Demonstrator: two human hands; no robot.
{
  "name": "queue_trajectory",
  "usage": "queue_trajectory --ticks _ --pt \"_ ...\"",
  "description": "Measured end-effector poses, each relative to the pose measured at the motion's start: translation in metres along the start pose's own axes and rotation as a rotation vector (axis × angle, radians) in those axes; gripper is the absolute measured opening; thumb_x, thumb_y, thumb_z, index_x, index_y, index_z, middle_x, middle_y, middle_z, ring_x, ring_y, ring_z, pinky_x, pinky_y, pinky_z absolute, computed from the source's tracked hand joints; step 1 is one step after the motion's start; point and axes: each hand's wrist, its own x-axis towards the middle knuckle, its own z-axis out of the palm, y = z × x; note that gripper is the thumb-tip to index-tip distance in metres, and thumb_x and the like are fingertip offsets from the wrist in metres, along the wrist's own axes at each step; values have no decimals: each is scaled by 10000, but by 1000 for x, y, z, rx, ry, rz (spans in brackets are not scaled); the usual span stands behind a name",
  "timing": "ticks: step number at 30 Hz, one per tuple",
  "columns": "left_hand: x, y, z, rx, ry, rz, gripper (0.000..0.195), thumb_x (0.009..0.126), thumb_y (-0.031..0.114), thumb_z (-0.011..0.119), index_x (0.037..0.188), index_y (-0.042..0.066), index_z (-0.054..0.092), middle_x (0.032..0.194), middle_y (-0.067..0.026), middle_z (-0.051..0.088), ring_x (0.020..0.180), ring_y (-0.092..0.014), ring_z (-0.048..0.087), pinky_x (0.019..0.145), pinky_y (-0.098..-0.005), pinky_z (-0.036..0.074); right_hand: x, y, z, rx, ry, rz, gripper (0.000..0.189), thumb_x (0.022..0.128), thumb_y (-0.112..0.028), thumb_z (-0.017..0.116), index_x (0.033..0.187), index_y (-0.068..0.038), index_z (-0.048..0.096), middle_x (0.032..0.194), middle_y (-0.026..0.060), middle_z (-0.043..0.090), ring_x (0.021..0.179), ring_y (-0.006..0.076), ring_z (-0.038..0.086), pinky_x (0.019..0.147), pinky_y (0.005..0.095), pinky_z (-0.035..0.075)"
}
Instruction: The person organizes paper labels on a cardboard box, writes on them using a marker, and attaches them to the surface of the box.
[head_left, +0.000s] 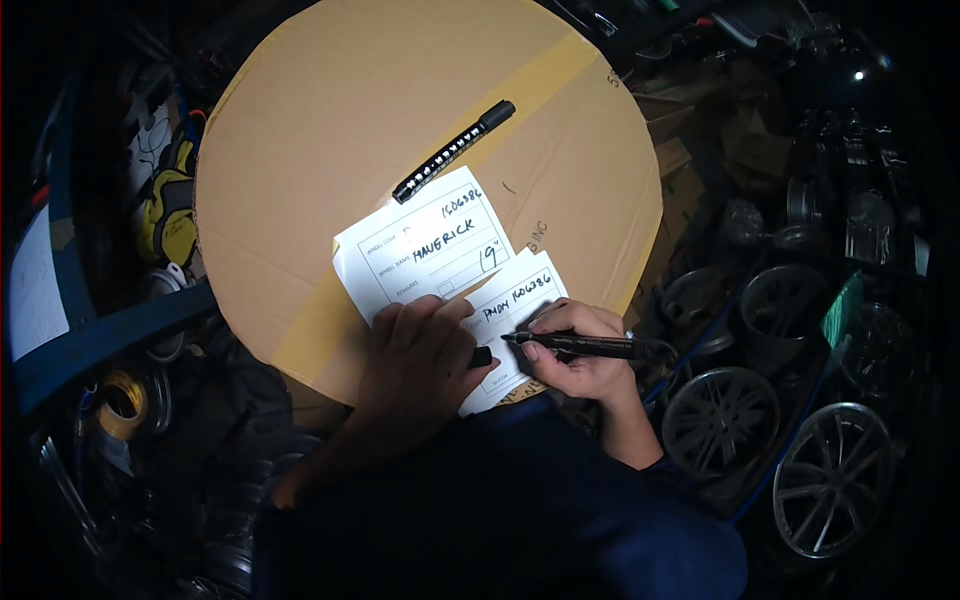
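My right hand (581, 349) grips a black marker (592, 344), its bare tip at the surface of a white paper form (517, 300) that bears printed and handwritten lines. My left hand (427, 352) rests over the edges of this form and of a second filled-in form (431, 240), with a black marker cap (481, 357) held between its fingers. Both papers lie on a large round piece of cardboard (300, 150) crossed by a strip of yellowish tape. Above the second form, touching or just over its upper edge, lies another black marker pen (454, 152) with its cap on.
Several alloy wheels (832, 480) stand on the right beside blue-edged racks. Cardboard boxes (679, 180) are behind them. On the left are a blue metal frame (112, 334), a yellow and black bag or glove (171, 202) and a roll of yellow tape (124, 405).
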Motion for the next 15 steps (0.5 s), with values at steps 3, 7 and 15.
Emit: queue_trajectory --ticks 3,7,15 --pt "4 0 -4 -55 0 -45 312 805 248 853 892 82 603 1292 -51 591 1187 -304 523 995 -464 390 0 4 -1 -9 -13 -28 167 819 -37 817 875 -2 664 761 86 704 604 149 673 537 255 491" --pt "3 -6 -3 -92 -8 -79 300 813 216 840 920 81 595 1278 -34 610 1182 -293 534 1002 -460 392 0 -1 1 -7 13 -9 163 824 -33 815 859 -3 659 757 86 708 587 156 671 524 263 486" --pt "5 -3 -6 -114 5 -122 296 821 201 833 934 73 591 1241 -33 647 1177 -287 553 1011 -446 394 0 0 2 -48 -34 -24 165 821 -48 819 845 -9 660 718 87 696 562 170 668 507 278 487"
